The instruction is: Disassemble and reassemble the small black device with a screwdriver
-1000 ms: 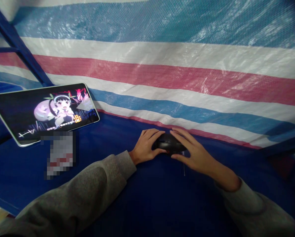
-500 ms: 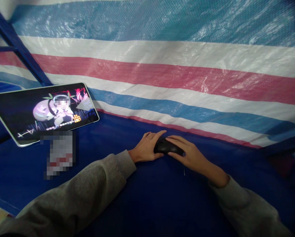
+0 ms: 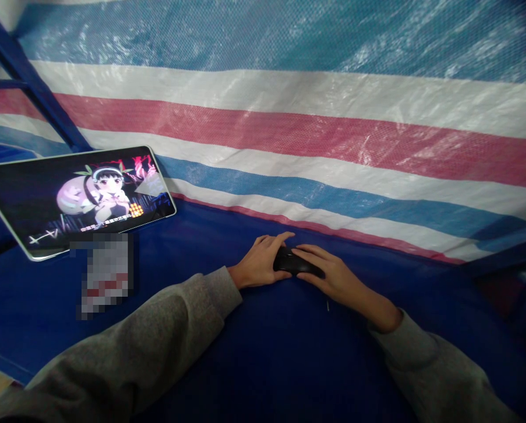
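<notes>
black mouse point(image 3: 301, 264) on the blue tabletop point(image 3: 263, 346), slightly off the view's centre toward five o'clock. at its nine o'clock end, left hand point(image 3: 259, 262), fingers part-bent around it, holding; at three, right hand point(image 3: 337, 275), fingers curled over it, gripping. lit tablet point(image 3: 81, 200) between nine and ten, pixelated item point(image 3: 108, 273) at nine, striped sheet point(image 3: 289, 135) at twelve.

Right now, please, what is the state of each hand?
Left hand: partly closed, holding the left end of the black object.
Right hand: partly closed, holding the right end of the black object.
</notes>
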A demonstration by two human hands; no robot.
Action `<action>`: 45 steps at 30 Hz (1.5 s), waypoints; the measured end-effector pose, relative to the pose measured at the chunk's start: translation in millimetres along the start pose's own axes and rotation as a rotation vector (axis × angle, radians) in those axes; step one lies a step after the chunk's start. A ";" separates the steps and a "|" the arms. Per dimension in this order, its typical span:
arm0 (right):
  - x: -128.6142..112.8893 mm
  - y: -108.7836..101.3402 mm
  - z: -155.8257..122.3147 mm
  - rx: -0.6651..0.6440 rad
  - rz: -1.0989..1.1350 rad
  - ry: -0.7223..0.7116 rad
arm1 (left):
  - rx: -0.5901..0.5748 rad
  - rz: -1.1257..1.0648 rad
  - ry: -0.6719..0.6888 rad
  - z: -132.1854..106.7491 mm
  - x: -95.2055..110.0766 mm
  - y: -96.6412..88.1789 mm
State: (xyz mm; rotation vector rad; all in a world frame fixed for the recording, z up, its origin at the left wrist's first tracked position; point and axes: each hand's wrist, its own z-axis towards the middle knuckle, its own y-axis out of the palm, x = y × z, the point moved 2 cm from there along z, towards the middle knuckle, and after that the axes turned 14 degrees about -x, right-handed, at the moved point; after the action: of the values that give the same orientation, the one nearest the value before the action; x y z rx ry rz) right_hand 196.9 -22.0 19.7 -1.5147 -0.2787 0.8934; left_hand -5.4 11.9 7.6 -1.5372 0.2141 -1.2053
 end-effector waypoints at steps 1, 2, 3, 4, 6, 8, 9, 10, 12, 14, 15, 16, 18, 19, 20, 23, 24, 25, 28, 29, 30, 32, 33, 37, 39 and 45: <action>0.2 0.2 0.0 -0.004 0.000 -0.001 | 0.000 -0.001 -0.001 -0.1 -0.3 0.2; 0.5 0.4 -0.1 -0.009 0.000 -0.001 | 0.003 -0.001 0.000 -0.2 -0.5 0.3; 0.7 0.5 -0.2 -0.012 -0.001 -0.002 | 0.006 -0.001 0.002 -0.2 -0.6 0.3; 1.0 0.5 -0.3 -0.016 -0.002 -0.001 | 0.010 0.001 0.005 -0.3 -0.6 0.3; 1.6 0.1 -0.4 -0.026 -0.004 0.002 | 0.017 0.009 0.009 -0.5 -0.3 0.0; 2.1 -0.5 -0.3 -0.036 -0.008 0.007 | 0.015 0.019 0.008 -0.5 -0.1 -0.3; 2.3 -0.7 -0.2 -0.040 -0.011 0.010 | 0.011 0.023 0.006 -0.5 -0.1 -0.4; 2.4 -0.8 0.0 -0.044 -0.013 0.013 | 0.007 0.025 0.003 -0.4 -0.2 -0.5; 2.6 -0.5 0.4 -0.046 -0.017 0.015 | -0.003 0.022 -0.004 -0.1 -0.6 -0.6; 2.7 0.5 0.6 -0.043 -0.022 0.020 | -0.009 0.015 -0.010 0.2 -1.1 -0.5; 2.7 1.2 0.6 -0.041 -0.026 0.022 | -0.011 0.012 -0.012 0.3 -1.3 -0.4; 2.6 2.0 0.5 -0.040 -0.031 0.024 | -0.012 0.008 -0.013 0.4 -1.4 -0.3; 2.3 3.5 0.1 -0.040 -0.045 0.028 | -0.013 0.004 -0.013 0.4 -1.6 -0.1; 2.1 4.0 -0.3 -0.041 -0.052 0.030 | -0.014 0.003 -0.012 0.4 -1.6 -0.1; 1.9 4.4 -0.7 -0.042 -0.058 0.034 | -0.014 0.003 -0.012 0.4 -1.6 -0.2; 1.3 4.2 -1.8 -0.047 -0.069 0.042 | -0.015 0.008 -0.012 0.4 -1.3 -0.5; 1.2 3.6 -2.0 -0.051 -0.069 0.043 | -0.013 0.011 -0.014 0.5 -1.2 -0.6; 1.2 2.9 -2.0 -0.057 -0.068 0.044 | -0.010 0.015 -0.017 0.5 -1.1 -0.7; 2.1 0.0 -1.6 -0.071 -0.067 0.055 | 0.007 0.027 -0.032 0.7 -0.5 -1.1; 2.7 -1.0 -1.5 -0.078 -0.068 0.058 | 0.012 0.031 -0.036 0.7 -0.1 -1.2; 3.3 -1.9 -1.5 -0.084 -0.070 0.060 | 0.013 0.035 -0.039 0.6 0.2 -1.3; 4.5 -3.3 -1.7 -0.095 -0.079 0.059 | 0.014 0.042 -0.042 0.5 1.0 -1.6; 5.0 -3.9 -1.8 -0.100 -0.085 0.059 | 0.013 0.045 -0.043 0.5 1.3 -1.7; 5.3 -4.6 -2.1 -0.091 -0.107 0.066 | 0.011 0.050 -0.045 0.6 1.2 -2.0; 4.2 -3.6 -1.8 -0.074 -0.116 0.069 | 0.006 0.048 -0.037 0.8 0.6 -1.5; -1.2 3.0 -0.1 -0.037 -0.126 0.066 | 0.001 0.055 -0.006 0.7 0.1 1.3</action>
State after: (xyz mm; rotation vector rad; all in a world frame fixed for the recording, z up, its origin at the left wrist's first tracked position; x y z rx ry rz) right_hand 195.2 -23.4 17.3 -1.5396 -0.3402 0.7403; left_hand -4.2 11.8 6.7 -1.5243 0.2497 -1.1575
